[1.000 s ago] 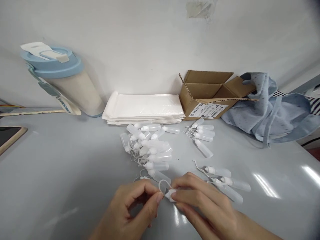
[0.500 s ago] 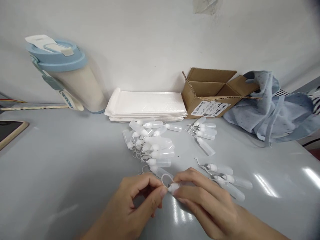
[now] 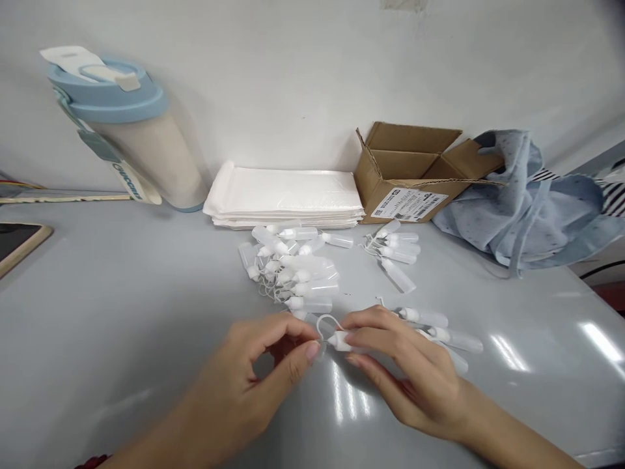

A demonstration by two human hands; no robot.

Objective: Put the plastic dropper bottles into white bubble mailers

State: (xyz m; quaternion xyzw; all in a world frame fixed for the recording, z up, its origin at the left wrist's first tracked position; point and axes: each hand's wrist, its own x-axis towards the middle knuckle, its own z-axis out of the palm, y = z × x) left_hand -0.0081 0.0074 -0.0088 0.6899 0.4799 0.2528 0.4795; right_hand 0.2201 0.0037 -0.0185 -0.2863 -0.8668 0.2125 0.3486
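Note:
My right hand grips a small translucent plastic dropper bottle on its side, its white nozzle pointing left. From the bottle's neck a thin white cap strap arches over toward the nozzle tip. At the strap's far end, my left hand pinches with thumb and forefinger; the tiny cap there is mostly hidden. A narrow gap separates the nozzle from the left fingertips. Beyond both hands lies a heap of similar dropper bottles. Several more bottles lie just right of my right hand.
Behind the heap is a stack of white padded envelopes. An open cardboard box stands to its right, beside a light blue cloth bag. A tumbler leans at back left; a phone lies at the left edge. Another small bottle group sits near the box.
Both hands and the held bottle sit slightly higher in view, and the whole scene has shifted a little. The left fingertips have drawn slightly away from the nozzle tip.

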